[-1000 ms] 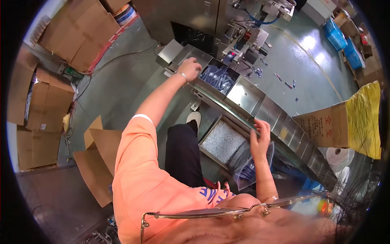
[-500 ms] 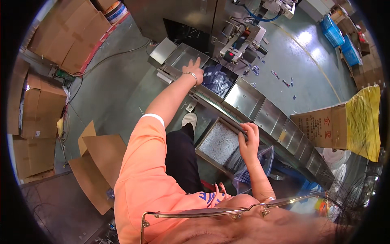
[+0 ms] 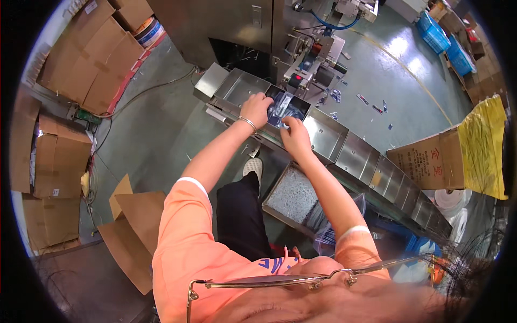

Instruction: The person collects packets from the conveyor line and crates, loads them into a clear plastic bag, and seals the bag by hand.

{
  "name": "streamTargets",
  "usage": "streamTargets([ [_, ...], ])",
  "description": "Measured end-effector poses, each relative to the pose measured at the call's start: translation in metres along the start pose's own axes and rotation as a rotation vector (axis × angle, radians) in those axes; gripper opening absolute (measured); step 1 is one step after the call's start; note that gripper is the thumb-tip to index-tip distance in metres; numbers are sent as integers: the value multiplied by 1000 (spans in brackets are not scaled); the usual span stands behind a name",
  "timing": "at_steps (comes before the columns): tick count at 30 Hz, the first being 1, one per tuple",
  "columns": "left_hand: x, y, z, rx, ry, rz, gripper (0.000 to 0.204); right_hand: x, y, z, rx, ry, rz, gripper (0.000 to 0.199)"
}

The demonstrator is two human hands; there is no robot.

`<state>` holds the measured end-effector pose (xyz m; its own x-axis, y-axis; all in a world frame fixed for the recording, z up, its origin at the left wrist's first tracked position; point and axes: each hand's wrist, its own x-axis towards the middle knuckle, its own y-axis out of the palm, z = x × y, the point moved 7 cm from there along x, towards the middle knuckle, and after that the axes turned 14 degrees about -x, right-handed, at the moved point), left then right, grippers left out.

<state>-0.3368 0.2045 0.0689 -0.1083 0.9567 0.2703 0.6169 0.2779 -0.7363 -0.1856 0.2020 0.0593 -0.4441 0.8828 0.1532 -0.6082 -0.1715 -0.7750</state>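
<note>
Dark packets [image 3: 284, 104] lie in a steel compartment [image 3: 305, 107], between the left hand [image 3: 256, 110] and the right hand [image 3: 296, 136]. Both curl at its edge; whether either pinches a packet, I cannot tell.

Red characters [image 3: 435, 162] mark a carton [image 3: 423, 164], blue letters [image 3: 274, 265] a shirt [image 3: 191, 255].

I see dark blue packets [image 3: 279, 105], silvery bins [image 3: 325, 135], an orange shirt [image 3: 186, 253] with blue lettering [image 3: 276, 265], black trousers [image 3: 239, 215], yellow plastic [image 3: 481, 149], blue baskets [image 3: 432, 32].
</note>
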Motion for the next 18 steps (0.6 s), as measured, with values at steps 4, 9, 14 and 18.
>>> streamTargets([
  [4, 2, -19, 10, -33, -12, -119, 32, 30, 22, 16, -263, 150, 139, 22],
  [9, -3, -20, 23, -76, 19, -105, 31, 44, 34, -4, -247, 199, 36, 16],
  [14, -10, -25, 26, -128, -14, -113, 35, 58, -13, -2, -324, 121, -20, 16],
  [18, -6, -17, 27, -197, -45, -83, 37, 82, -13, -19, -423, 74, 93, 22],
])
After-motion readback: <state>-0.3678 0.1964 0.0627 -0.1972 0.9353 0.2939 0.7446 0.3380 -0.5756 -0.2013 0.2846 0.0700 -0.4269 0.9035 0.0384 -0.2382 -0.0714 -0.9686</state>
